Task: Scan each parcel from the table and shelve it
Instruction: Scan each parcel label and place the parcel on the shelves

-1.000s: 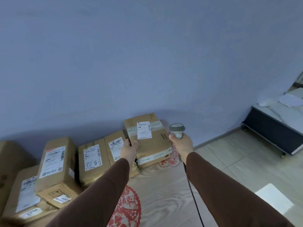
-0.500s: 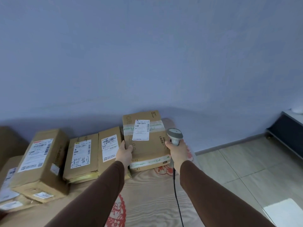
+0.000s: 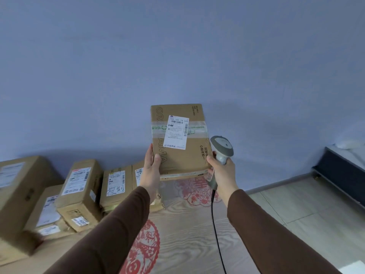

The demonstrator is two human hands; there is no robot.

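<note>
A brown cardboard parcel point(image 3: 183, 155) with a white shipping label point(image 3: 177, 132) and a band of clear tape is lifted off the table, its labelled face tilted toward me. My left hand point(image 3: 151, 171) grips its lower left edge, thumb on the front. My right hand point(image 3: 222, 173) holds a grey corded barcode scanner point(image 3: 221, 147) by the handle, right beside the parcel's lower right corner. The scanner head sits level with the parcel's middle.
Several more labelled cardboard parcels point(image 3: 79, 190) stand along the wall on the left of the wooden table point(image 3: 187, 234), which bears red paper-cut decorations. The scanner cable point(image 3: 215, 234) trails down across the table. Tiled floor and a dark low cabinet point(image 3: 341, 171) lie to the right.
My left hand has raised the parcel off the table and tipped its label toward me. My right hand with the scanner rose alongside it.
</note>
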